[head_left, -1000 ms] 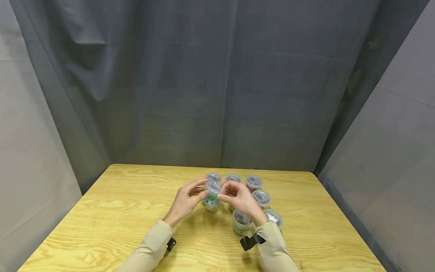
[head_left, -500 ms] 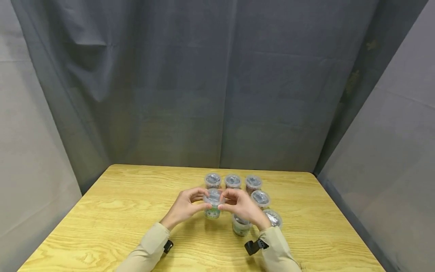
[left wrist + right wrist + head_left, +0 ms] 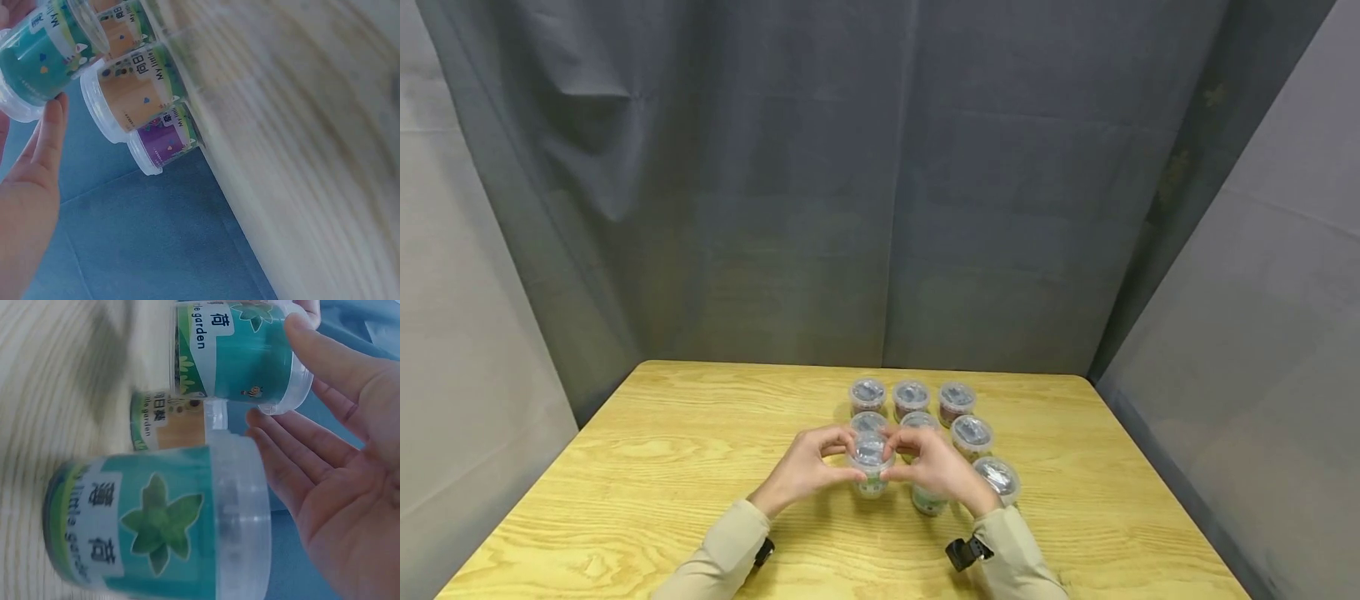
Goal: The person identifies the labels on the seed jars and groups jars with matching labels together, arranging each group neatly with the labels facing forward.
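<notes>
Between both hands is a lidded plastic cup [image 3: 871, 454] with a teal "My little garden" label. My left hand [image 3: 811, 465] grips its lid rim from the left, thumb in front. The right hand [image 3: 936, 465] holds the opposite side in the same way. In the right wrist view the held cup [image 3: 250, 356] shows a mint-leaf picture, and a second mint-label cup [image 3: 169, 519] stands close to the right hand [image 3: 350, 469]. Directly behind the held cup is an orange-label cup [image 3: 140, 87]. I cannot tell whether the held cup's base touches the table.
Similar lidded cups stand in rows on the wooden table [image 3: 700, 450]. A back row includes a purple-label cup [image 3: 164, 139]. On the right side are a cup [image 3: 972, 435] and a nearer cup [image 3: 997, 478]. A grey curtain [image 3: 775, 208] hangs behind the table.
Both hands have brought the cup toward me and lower, from over the second row to in front of it. The orange-label cup behind it has come into view.
</notes>
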Demonstrator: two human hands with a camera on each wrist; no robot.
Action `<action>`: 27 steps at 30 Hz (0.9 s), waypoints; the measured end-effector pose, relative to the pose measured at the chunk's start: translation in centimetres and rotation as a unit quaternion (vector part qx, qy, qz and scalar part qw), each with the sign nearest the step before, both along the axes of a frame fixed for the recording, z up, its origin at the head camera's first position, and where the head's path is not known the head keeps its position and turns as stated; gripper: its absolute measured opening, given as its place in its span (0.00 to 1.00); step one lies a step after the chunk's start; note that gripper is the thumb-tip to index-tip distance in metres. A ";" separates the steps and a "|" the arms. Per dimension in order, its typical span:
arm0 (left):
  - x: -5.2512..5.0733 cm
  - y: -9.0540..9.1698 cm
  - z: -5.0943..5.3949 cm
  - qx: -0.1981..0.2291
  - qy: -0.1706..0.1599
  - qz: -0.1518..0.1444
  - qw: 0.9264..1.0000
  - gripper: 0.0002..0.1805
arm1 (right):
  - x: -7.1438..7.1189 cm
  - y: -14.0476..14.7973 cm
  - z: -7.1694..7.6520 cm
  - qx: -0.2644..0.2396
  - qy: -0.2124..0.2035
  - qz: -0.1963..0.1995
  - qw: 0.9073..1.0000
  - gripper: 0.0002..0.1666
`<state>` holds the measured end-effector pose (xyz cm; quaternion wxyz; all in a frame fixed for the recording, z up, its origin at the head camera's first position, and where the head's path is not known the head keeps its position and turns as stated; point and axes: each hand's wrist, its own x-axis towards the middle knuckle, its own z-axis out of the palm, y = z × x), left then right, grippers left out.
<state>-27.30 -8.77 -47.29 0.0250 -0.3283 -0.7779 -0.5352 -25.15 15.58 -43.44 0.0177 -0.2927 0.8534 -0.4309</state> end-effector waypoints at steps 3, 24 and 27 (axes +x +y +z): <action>0.0 0.1 -0.2 -0.009 0.008 -0.006 1.000 0.17 | -0.3 0.4 -0.7 0.028 0.015 -0.002 0.999 0.08; 0.0 0.0 -0.5 -0.131 0.053 -0.014 0.990 0.15 | -0.4 0.3 -2.3 0.088 0.071 0.004 0.994 0.08; 0.0 0.0 -0.6 -0.141 0.058 -0.027 0.988 0.16 | -0.3 0.1 -2.3 0.100 0.060 0.008 0.993 0.08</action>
